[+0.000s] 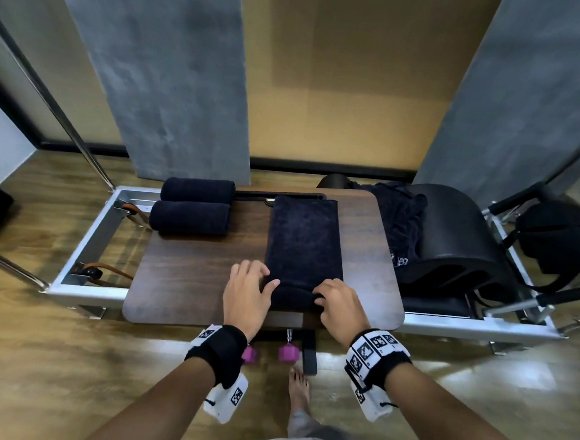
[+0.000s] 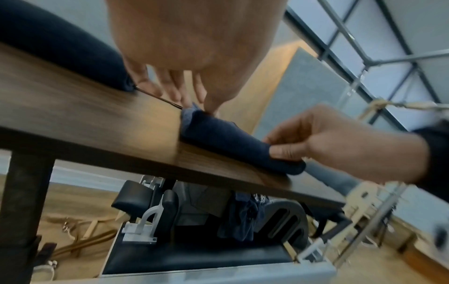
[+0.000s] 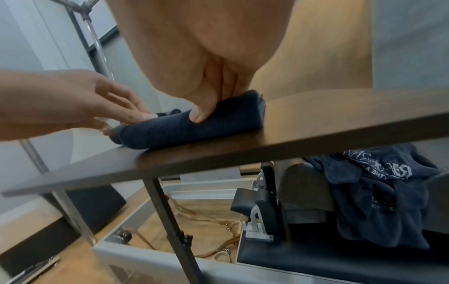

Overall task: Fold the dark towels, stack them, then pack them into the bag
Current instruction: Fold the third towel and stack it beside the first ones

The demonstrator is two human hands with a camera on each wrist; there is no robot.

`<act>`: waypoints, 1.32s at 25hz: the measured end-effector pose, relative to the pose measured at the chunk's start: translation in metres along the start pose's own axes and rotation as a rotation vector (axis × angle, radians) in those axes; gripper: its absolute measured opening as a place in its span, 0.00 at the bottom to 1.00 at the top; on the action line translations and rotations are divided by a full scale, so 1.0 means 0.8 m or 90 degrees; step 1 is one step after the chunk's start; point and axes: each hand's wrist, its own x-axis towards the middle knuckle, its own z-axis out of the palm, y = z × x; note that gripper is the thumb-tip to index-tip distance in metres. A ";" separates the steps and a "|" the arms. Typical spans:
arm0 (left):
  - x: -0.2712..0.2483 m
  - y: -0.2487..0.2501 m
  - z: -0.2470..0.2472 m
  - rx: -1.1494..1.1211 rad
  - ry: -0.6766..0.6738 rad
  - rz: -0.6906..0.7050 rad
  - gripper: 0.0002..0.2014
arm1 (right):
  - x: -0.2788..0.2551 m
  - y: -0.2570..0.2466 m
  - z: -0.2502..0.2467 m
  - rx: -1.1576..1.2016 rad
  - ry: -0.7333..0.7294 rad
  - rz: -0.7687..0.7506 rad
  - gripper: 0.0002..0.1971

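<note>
Dark navy towel [image 1: 303, 241] with a faint mottled nap, two matching navy rolled towels [image 1: 193, 209], dark walnut woodgrain desk [image 1: 188, 281], crumpled navy cloth [image 3: 379, 194] with white print, magenta dumbbells [image 1: 286, 353], black-and-white square-patterned wrist bands [image 1: 375, 354], black bag [image 1: 555, 238]

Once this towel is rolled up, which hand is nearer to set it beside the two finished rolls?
Probably the left hand: the two rolled towels lie on its side of the table, while the right hand grips the towel at its far-side end.
</note>
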 end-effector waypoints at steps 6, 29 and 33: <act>0.005 0.007 0.005 0.181 -0.121 0.287 0.15 | 0.038 -0.003 -0.022 0.024 -0.103 0.121 0.14; 0.075 0.014 -0.003 0.259 -0.240 0.209 0.23 | 0.105 0.003 -0.027 -0.046 -0.129 0.035 0.20; 0.105 0.015 0.002 0.237 -0.247 0.182 0.15 | 0.107 0.015 -0.031 0.066 -0.011 0.015 0.11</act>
